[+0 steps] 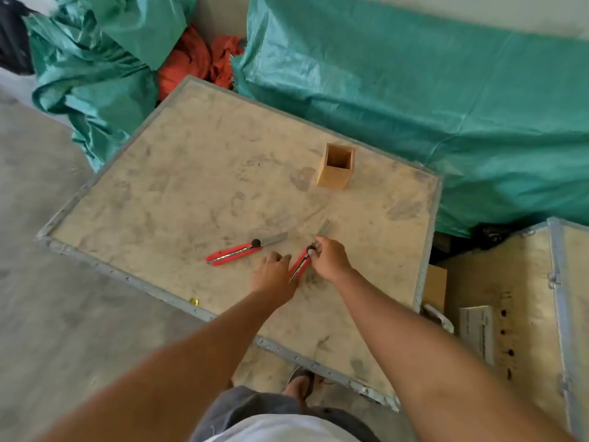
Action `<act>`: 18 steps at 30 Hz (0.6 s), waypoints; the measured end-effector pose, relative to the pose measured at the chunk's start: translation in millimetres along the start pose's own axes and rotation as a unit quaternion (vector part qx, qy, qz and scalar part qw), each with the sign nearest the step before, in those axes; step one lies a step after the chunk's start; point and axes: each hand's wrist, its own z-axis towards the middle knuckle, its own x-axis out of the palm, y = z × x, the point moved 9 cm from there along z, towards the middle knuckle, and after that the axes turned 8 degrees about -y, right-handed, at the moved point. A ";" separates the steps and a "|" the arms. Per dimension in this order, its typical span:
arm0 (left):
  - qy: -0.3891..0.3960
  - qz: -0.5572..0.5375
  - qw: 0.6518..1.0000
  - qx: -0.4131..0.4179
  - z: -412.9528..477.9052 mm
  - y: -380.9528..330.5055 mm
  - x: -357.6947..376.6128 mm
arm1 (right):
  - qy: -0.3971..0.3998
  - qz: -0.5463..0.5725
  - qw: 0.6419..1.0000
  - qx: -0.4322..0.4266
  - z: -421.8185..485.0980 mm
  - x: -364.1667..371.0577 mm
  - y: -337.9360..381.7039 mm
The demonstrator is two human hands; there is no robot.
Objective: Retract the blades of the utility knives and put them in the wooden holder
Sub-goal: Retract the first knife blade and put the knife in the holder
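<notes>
Two red utility knives lie on a plywood crate top (191, 173), both with blades extended. The left knife (234, 253) lies free, its black knob near the blade. On the right knife (301, 264), my right hand (330, 258) pinches the black slider knob, and the blade (324, 227) sticks out beyond my fingers. My left hand (274, 277) rests on this knife's handle end and holds it down. The empty wooden holder (336, 167), a square open box, stands upright farther back, apart from both hands.
Green tarpaulin (414, 90) is heaped behind and to the right of the crate, with orange cloth (191, 63) between the heaps. A second crate (510, 298) stands at the right. A small brass item (194, 302) sits on the crate's near metal edge. Concrete floor lies to the left.
</notes>
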 end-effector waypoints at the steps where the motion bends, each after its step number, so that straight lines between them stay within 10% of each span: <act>1: 0.007 0.004 1.000 -0.011 -3.1 2.3 3.7 | -0.008 0.010 1.000 0.009 1.1 2.8 -3.7; 18: -0.002 -0.205 0.979 0.002 -36.1 3.3 -21.5 | -0.028 0.322 0.933 0.156 -20.2 -13.0 -25.7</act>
